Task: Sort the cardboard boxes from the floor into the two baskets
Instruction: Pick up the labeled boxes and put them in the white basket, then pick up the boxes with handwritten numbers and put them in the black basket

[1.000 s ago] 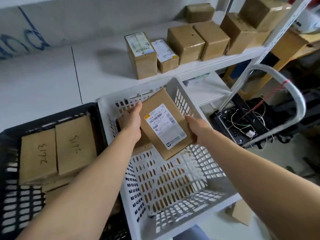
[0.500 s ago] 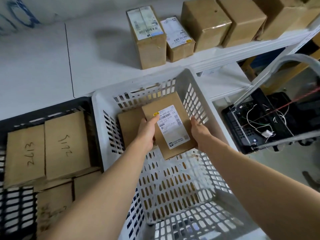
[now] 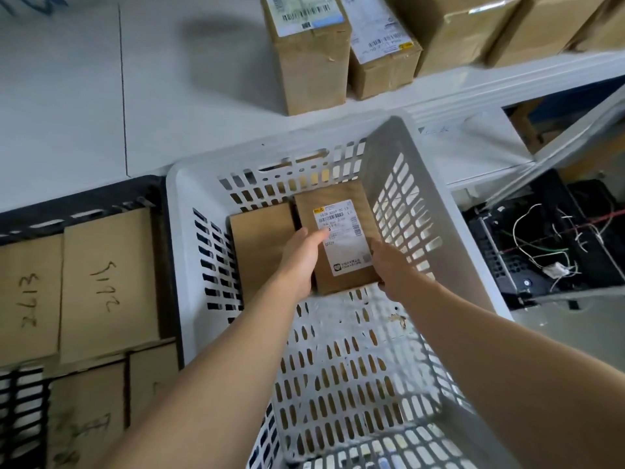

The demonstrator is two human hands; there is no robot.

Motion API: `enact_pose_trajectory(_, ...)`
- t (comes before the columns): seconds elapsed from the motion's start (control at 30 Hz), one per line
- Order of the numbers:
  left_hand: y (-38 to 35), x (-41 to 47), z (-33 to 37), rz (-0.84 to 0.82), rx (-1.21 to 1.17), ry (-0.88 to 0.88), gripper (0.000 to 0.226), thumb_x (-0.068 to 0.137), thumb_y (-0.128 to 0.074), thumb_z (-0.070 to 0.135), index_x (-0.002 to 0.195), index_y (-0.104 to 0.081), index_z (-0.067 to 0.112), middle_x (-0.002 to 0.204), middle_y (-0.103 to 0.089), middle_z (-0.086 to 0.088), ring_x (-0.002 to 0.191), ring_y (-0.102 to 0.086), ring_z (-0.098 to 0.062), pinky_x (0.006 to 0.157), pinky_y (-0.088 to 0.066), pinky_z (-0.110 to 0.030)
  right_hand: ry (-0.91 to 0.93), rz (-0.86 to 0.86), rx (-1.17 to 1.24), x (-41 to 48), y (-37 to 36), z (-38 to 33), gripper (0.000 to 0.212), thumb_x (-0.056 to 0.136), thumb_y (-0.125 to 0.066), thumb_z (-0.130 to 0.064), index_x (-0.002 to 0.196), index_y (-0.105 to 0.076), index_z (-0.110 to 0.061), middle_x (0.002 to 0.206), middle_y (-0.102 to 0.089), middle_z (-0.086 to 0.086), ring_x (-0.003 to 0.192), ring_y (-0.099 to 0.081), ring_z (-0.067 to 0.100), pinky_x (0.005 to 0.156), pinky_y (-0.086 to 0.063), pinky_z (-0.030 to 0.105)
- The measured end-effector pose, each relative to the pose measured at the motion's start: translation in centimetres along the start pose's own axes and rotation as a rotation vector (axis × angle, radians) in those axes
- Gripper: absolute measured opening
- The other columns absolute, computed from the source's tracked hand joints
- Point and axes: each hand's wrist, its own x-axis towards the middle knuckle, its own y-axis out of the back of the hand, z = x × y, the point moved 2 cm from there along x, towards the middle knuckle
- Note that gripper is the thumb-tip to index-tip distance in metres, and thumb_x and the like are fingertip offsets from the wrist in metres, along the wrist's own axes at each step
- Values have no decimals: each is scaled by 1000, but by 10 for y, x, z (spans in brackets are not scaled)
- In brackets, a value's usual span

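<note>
Far end of white perforated plastic basket [image 3: 179,214] taken: plain brown cardboard box [image 3: 260,242] left, labelled brown cardboard box [image 3: 345,245] just beside it, near right wall. I see near floor bare, open from above. Black plastic basket [image 3: 84,201] at left packed with brown cartons [image 3: 108,282], tight together.

Bare forearms [image 3: 216,374]; bare left hand [image 3: 299,257]; bare right hand [image 3: 394,267].

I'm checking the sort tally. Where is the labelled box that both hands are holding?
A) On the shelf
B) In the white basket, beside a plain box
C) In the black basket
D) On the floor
B: the left hand and the right hand hold the labelled box inside the white basket, next to a plain box.
</note>
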Motion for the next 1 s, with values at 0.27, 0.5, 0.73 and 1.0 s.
enact_pose_trajectory(0.27,7,-24,12,52,-34,-55,23,95,-55,22,115,-55,12,104,-61,5,85,-52,-6,76,-40,-25,-87,94,-31,-31,5,-11,44,99,-38,-31,136,-44,-9,137,-46,19,68,-36,6,59,-31,18)
enact_pose_trajectory(0.5,2,-84,52,-40,2,-245,11,97,-50,26,102,-58,21,101,-63,4,101,-55,-12,87,-42,-30,176,256,99,-130,28,-64,31,99,-38,-28,101,-60,-6,84,-60,7,77,-52,22,58,-38,27)
enact_pose_trajectory(0.73,-11,-202,89,-240,70,-644,30,96,-51,33,120,-60,17,109,-64,11,103,-58,-1,85,-42,-23,528,326,514,-276,64,-92,26,99,-46,-35,94,-61,-14,82,-63,-4,78,-61,7,66,-48,15)
enact_pose_trajectory(1.0,-34,-350,55,-656,193,-880,47,85,-54,47,122,-59,18,117,-64,11,110,-57,4,93,-39,-18,701,564,720,-418,102,-23,41,97,-40,-50,106,-65,-18,110,-68,-4,106,-62,9,95,-46,30)
